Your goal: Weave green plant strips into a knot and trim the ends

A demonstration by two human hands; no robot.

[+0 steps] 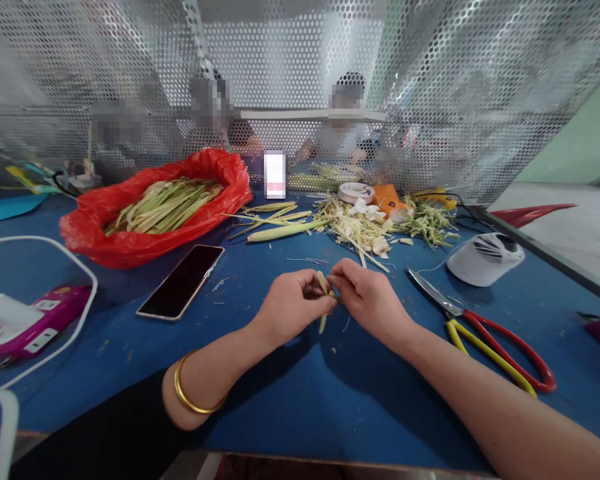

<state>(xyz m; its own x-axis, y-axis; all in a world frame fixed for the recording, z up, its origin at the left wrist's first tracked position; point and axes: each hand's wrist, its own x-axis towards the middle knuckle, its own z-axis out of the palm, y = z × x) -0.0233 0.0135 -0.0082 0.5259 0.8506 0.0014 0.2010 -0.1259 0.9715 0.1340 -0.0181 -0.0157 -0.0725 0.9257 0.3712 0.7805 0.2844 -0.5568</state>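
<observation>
Over the middle of the blue table, both hands meet around a small piece of pale yellow-green plant leaf [323,283]. My left hand [293,303], with a gold bangle at the wrist, pinches the strip between thumb and fingers; its lower end sticks out beneath. My right hand [367,293] is closed with its fingertips at the same piece, touching its right side. Part of the piece is hidden by the fingers. To the right lie scissors [455,310] with red and yellow handles, beside a spool of white thread [485,260].
A red plastic bag [190,230] of leaf strips stands back left, behind a dark phone [183,280]. A magenta power strip [43,320] with a white cable lies left. Scraps [365,230], a tape roll [356,193] and long stalks [285,231] lie before a perforated metal screen [290,60].
</observation>
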